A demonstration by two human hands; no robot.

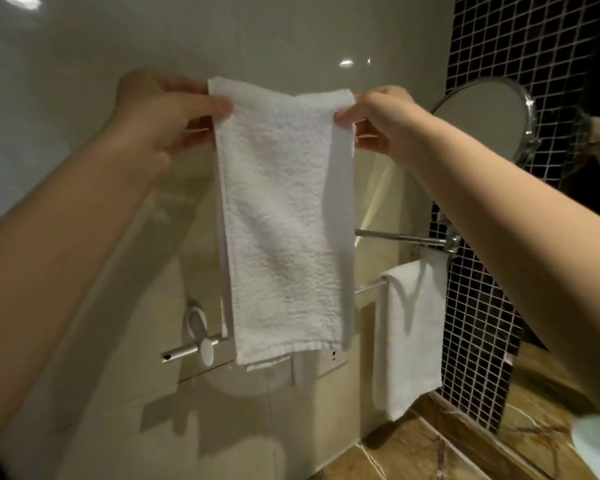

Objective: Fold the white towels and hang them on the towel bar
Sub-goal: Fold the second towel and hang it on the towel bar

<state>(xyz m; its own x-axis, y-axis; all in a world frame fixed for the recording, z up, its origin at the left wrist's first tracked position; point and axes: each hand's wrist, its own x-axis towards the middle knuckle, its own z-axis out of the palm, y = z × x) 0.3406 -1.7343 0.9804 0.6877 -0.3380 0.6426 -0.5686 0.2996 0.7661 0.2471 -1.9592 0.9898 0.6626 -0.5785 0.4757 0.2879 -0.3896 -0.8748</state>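
Note:
A white towel (284,220), folded lengthwise into a narrow strip, hangs in the air in front of the pale wall. My left hand (160,112) pinches its top left corner and my right hand (385,119) pinches its top right corner. Its lower edge reaches down to the metal towel bar (187,349), which the towel partly hides. A second white towel (409,334), folded, hangs over the right part of the lower bar. An upper bar (402,237) sticks out to the right of the held towel.
A round swivel mirror (482,116) is mounted on the dark mosaic wall (482,323) at right. A brown marble counter (447,445) lies below, with a white basin rim (596,441) at the bottom right.

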